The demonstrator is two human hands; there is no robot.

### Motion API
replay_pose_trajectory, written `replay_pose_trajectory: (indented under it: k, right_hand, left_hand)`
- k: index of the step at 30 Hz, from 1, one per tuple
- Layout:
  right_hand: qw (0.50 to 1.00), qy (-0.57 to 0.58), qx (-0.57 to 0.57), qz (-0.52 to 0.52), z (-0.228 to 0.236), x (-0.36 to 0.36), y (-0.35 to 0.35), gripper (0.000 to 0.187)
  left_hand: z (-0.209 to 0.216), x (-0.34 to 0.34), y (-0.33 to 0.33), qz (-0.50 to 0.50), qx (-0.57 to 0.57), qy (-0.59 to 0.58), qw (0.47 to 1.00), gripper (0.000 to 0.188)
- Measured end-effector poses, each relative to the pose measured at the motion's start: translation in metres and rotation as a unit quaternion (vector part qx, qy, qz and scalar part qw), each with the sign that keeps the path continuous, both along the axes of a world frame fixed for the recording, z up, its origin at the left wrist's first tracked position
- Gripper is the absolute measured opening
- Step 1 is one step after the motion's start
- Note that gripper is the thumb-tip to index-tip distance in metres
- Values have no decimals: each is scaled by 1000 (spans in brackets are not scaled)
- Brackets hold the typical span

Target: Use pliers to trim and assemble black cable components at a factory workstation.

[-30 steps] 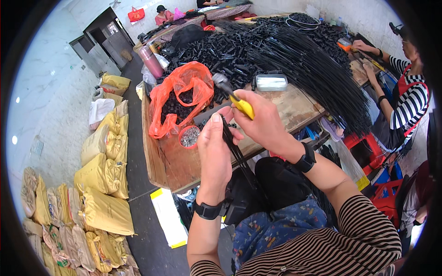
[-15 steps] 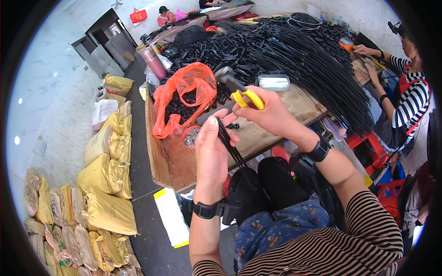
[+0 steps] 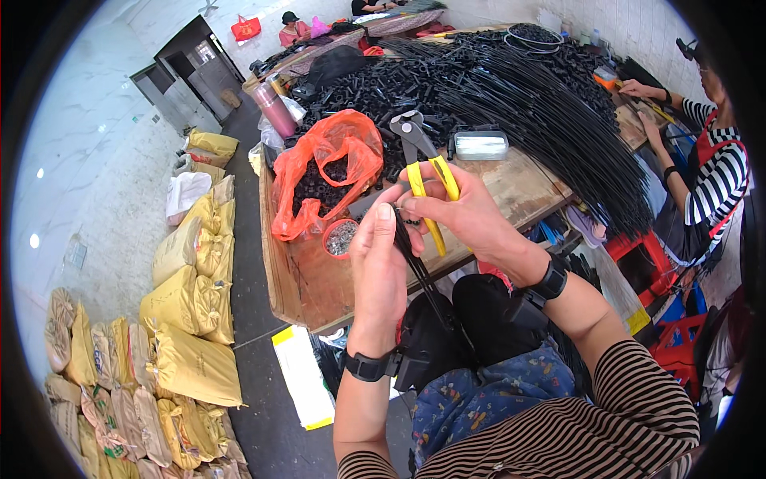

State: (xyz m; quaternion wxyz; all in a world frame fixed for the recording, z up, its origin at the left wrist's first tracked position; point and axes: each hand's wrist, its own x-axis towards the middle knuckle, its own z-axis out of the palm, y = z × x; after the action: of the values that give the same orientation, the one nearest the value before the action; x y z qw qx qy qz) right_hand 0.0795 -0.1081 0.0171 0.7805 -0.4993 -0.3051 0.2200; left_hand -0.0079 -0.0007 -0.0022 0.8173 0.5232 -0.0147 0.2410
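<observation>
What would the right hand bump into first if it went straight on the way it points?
Probably the left hand and its black strands: the right hand, holding pliers, points up and left toward them. They look very close, perhaps touching; depth is unclear.

Plier handles (image 3: pixel 445 178) seem smooth plastic, the tabletop (image 3: pixel 300 279) wood.

No readable lettering, numbers or signs.

Workshop, hand work: wooden bench (image 3: pixel 507 190) heaped with black parts (image 3: pixel 375 89) and long rods (image 3: pixel 550 132); pliers (image 3: pixel 416 179) held; tub (image 3: pixel 338 255) of small bits (image 3: pixel 343 234); sacks (image 3: pixel 197 365) line the wall (image 3: pixel 112 247); one worker (image 3: pixel 712 191) beside bench, another (image 3: pixel 297 33) at far table (image 3: pixel 335 42)
</observation>
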Motion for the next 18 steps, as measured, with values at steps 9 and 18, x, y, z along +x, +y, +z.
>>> replay_pose_trajectory:
  k: [9, 18]
  right_hand:
    - [999, -13, -20, 25, 3, -1, -5, 35]
    - [997, -65, -25, -38, 2, -13, -3, 30]
  left_hand:
    - [0, 0, -1, 15, 6, 7, 1000, 44]
    - [1, 1, -6, 41, 28, 7, 999, 39]
